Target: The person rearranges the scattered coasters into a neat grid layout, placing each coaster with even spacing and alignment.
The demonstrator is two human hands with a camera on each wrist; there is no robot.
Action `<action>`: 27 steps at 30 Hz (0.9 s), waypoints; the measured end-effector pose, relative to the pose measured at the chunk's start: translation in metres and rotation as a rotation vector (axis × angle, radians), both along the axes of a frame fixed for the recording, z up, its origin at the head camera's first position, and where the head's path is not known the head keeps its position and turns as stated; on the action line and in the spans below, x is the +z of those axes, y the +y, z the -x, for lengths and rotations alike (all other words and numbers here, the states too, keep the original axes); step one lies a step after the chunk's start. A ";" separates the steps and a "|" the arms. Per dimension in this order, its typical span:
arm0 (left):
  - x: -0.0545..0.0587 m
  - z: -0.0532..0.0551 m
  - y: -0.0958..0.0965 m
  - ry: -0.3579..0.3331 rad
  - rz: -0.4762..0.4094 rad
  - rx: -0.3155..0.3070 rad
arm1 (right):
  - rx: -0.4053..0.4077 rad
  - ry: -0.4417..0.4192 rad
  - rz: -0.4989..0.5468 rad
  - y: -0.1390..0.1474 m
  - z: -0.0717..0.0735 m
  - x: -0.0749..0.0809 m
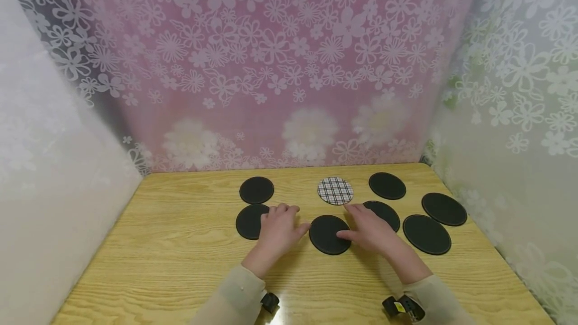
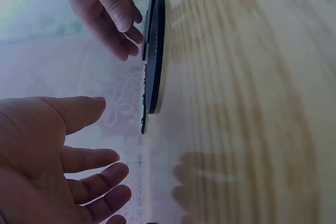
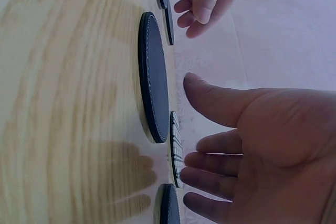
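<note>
Hovering above a wooden table point(image 1: 171, 260), the person's two hands were empty — both wrist views showed air between the fingers and the surface. The left hand point(image 1: 279, 228) gripped nothing, its fingers loosely spread, its thumb pointing toward the centre black disc point(image 1: 326, 234). The right hand point(image 1: 370, 229) was likewise free of any grip, fingers extended, its thumb passing in front of that disc's right side in the head view. The centre black disc lay flat on the wood between the hands, a line of pale stitching running along its rim.

Beyond it, farther from the person, lay a checked disc point(image 1: 335, 190), white with dark lines. To the left, the near left disc point(image 1: 247, 222) was partly hidden by the left hand, and the far left disc point(image 1: 256, 190) lay just beyond it. To the right, a partly covered disc point(image 1: 384, 213) showed past the right hand, with a far right disc point(image 1: 387, 185) behind. Two outer black discs point(image 1: 427, 234) lay side by side near the table's right edge — whether they touched could not be told. A pink flowered cloth point(image 1: 289, 64) hung behind the table.
</note>
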State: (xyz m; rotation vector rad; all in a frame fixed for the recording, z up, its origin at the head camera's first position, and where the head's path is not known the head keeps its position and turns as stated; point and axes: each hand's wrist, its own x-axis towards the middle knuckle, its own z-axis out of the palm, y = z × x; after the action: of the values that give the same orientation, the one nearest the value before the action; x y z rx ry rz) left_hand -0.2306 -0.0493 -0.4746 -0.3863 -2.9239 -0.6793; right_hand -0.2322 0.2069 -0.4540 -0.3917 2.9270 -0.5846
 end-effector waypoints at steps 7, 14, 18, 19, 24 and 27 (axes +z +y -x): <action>-0.003 -0.002 0.004 -0.020 0.019 -0.015 | 0.017 -0.008 -0.048 0.000 0.000 -0.001; -0.004 -0.005 0.009 -0.053 0.031 -0.031 | 0.026 0.014 -0.077 0.001 -0.001 -0.002; -0.004 -0.006 0.011 -0.068 0.042 -0.034 | 0.038 0.030 -0.093 0.002 -0.002 -0.001; -0.004 -0.006 0.012 -0.073 0.043 -0.035 | 0.042 0.034 -0.099 0.002 -0.002 -0.001; -0.007 -0.005 0.014 -0.086 0.051 -0.042 | 0.045 0.049 -0.117 0.002 -0.003 -0.002; -0.009 -0.004 0.015 -0.084 0.057 -0.041 | 0.043 0.057 -0.115 0.003 -0.004 -0.002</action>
State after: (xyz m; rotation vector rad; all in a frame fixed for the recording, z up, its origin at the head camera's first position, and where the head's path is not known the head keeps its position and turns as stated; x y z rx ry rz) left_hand -0.2263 -0.0343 -0.4833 -0.4355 -3.0283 -0.6339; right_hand -0.2282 0.2095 -0.4561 -0.4635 2.9806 -0.4041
